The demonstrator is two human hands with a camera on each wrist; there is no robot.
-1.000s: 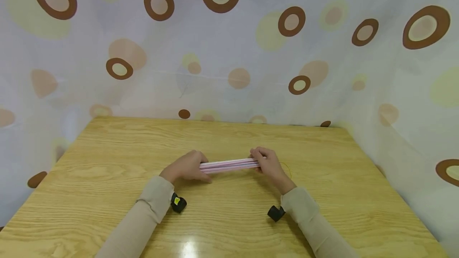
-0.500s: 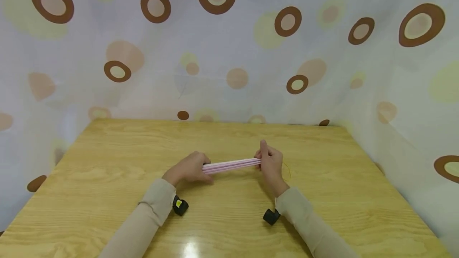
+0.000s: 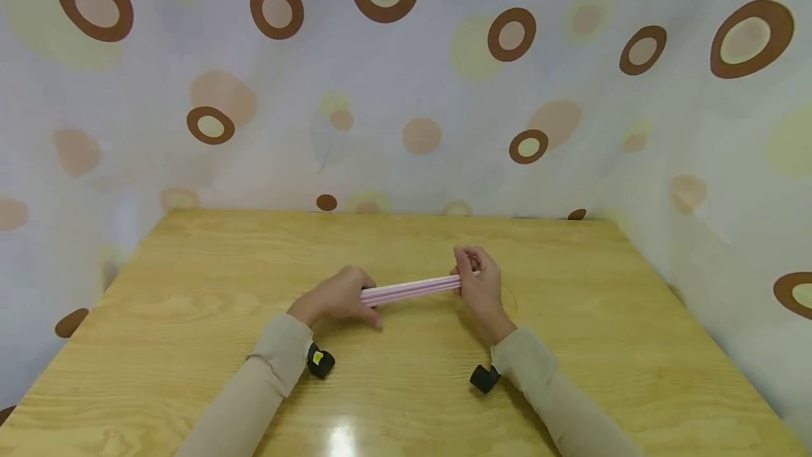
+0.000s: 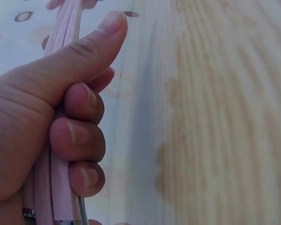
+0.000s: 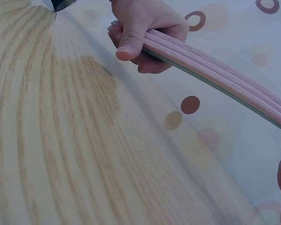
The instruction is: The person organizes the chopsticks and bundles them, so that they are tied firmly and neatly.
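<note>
A bundle of slim pink pencils point(image 3: 409, 290) is held above the table, slightly higher at its right end. My left hand point(image 3: 339, 295) grips the left end; in the left wrist view its fingers curl round the pencils point(image 4: 61, 180), and dark lettering shows near their lower ends. My right hand point(image 3: 480, 295) holds the other end between thumb and fingers. A greenish pencil point(image 5: 225, 91) runs along the underside in the right wrist view. Beside my right hand shows a thin yellow loop point(image 3: 513, 299), like a rubber band; whether it hangs from the hand or lies on the table I cannot tell.
The wood-grain table point(image 3: 393, 393) extends below both hands. Behind it and along the sides hangs a pale curtain point(image 3: 368, 168) with brown and yellow rings. A small black camera point(image 3: 320, 360) sits on the left wrist, another black camera point(image 3: 485, 378) on the right.
My right thumb rose upright, then bent back toward the fingers at the pencils' right end. The bundle turned slightly so its pink side faces up more evenly. My left hand hardly moved.
</note>
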